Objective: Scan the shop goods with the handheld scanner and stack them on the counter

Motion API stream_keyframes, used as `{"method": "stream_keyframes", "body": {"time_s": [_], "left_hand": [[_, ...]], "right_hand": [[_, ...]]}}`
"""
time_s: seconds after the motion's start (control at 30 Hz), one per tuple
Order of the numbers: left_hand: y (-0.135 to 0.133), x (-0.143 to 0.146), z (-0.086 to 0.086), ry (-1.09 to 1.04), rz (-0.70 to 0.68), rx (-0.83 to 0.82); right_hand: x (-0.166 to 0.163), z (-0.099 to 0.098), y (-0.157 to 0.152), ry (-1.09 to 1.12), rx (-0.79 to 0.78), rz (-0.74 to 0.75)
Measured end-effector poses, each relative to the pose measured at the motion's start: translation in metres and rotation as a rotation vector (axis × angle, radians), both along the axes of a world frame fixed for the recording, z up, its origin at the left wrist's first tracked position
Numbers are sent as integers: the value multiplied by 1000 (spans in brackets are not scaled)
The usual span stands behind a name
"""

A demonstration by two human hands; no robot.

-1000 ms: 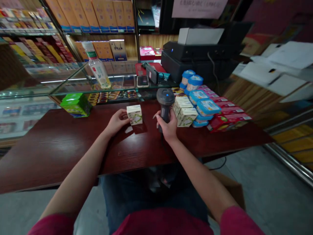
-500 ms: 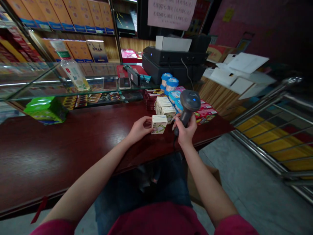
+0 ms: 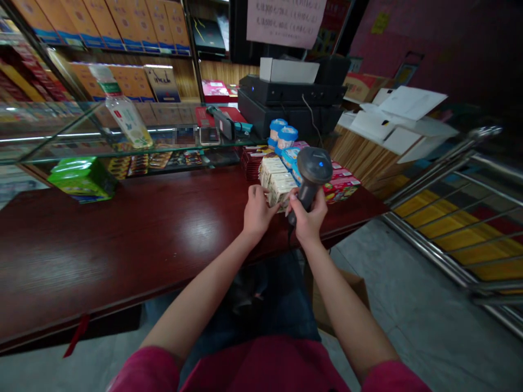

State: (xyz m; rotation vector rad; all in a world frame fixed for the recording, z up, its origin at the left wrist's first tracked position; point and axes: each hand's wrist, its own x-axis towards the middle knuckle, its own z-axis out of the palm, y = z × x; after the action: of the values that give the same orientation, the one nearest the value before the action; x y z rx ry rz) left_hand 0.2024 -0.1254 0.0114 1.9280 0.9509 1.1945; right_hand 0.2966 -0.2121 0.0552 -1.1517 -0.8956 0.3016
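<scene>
My right hand (image 3: 308, 218) is wrapped round the handle of a dark barcode scanner (image 3: 312, 169), whose head points up and away with a small blue light on it. My left hand (image 3: 257, 209) is closed on a small cream carton (image 3: 281, 191), pressed against the row of like cartons (image 3: 272, 169) on the dark red wooden counter (image 3: 143, 228). Both hands are close together at the counter's right end.
Blue-lidded tubs (image 3: 284, 136) and red packs (image 3: 341, 185) lie behind the cartons. A green packet (image 3: 81, 177) sits at the left. A glass case (image 3: 122, 147) carries a bottle (image 3: 122, 111). A black printer (image 3: 292, 98) stands at the back, a steel railing (image 3: 469, 163) at the right.
My left hand has carried the cream carton to the right, from the middle of the counter up against the row of cartons. The scanner hand has stayed beside it.
</scene>
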Motion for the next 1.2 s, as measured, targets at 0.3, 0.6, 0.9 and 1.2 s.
{"method": "stream_keyframes", "body": {"time_s": [0.3, 0.6, 0.9, 1.2], "left_hand": [[65, -111, 0, 248, 73, 177], [144, -336, 9, -2, 1179, 218], [192, -379, -24, -40, 1177, 62], [184, -378, -15, -115, 1244, -8]], "right_hand": [[-62, -1, 56, 41, -101, 524], [-130, -25, 145, 209, -411, 1021], [-131, -36, 157, 271, -410, 1101], [-129, -32, 145, 247, -424, 1244]]}}
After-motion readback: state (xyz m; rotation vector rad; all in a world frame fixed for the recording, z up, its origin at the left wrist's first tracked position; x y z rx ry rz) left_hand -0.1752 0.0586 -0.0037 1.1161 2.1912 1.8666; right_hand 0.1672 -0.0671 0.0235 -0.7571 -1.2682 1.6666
